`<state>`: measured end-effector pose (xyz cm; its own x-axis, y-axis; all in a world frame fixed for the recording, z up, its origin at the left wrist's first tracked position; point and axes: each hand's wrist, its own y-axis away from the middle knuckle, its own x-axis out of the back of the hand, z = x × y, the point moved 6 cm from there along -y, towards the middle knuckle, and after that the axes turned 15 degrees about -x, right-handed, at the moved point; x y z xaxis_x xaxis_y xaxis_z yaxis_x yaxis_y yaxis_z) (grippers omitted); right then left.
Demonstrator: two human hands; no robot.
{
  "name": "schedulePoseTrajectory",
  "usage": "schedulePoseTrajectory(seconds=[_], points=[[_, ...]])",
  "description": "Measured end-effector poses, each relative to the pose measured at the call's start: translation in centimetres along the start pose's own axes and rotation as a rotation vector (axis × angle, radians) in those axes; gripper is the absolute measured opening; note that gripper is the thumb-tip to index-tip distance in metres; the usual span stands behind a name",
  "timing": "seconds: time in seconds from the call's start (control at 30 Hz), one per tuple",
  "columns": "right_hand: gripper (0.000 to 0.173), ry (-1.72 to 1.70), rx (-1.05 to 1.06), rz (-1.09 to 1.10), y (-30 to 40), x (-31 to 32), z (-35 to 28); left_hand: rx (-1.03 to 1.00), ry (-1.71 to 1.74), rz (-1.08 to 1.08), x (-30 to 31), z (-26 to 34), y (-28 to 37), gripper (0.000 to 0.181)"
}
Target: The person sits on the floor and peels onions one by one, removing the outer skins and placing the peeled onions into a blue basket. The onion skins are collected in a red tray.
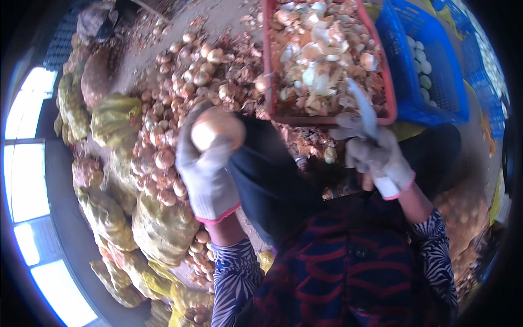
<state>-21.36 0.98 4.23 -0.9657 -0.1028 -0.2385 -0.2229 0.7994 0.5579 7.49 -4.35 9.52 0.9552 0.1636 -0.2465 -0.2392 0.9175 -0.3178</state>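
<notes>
In my gloved left hand (pixel 206 171) sits a large onion (pixel 214 130), its skin blurred by motion and brown on one side, paler on the other. My gloved right hand (pixel 374 157) grips a knife (pixel 363 102) whose blade points up and away from me, over the near rim of a red plastic crate (pixel 331 120). Onion skins and peelings (pixel 314 61) heap up inside that crate. The knife's handle is mostly hidden by my fingers. Loose unpeeled onions (pixel 200 73) lie on the ground beyond my left hand.
A blue plastic basket (pixel 443 92) right of the crate holds several peeled onions (pixel 423 67). More blue baskets (pixel 484 88) with pale onions stand farther right. Filled yellow mesh sacks (pixel 163 229) line the left side. Fallen skins (pixel 302 141) lie between my legs.
</notes>
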Motion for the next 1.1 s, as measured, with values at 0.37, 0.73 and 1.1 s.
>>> schedulePoseTrajectory(seconds=[0.37, 0.73, 1.1], points=[[0.053, -0.394, 0.0, 0.037, -4.4, 6.0, 3.7, 0.154, -0.306, -0.429, -14.5, -10.5, 4.6, 0.08], [0.046, 0.166, 0.077, 0.169, -3.7, 5.2, 4.6, 0.308, -0.124, -0.394, -12.7, -14.4, 9.9, 0.085], [0.017, 1.152, 0.243, 0.381, -2.0, 4.0, 4.8, 0.048, -0.82, -0.432, -9.6, -15.0, 9.1, 0.082]])
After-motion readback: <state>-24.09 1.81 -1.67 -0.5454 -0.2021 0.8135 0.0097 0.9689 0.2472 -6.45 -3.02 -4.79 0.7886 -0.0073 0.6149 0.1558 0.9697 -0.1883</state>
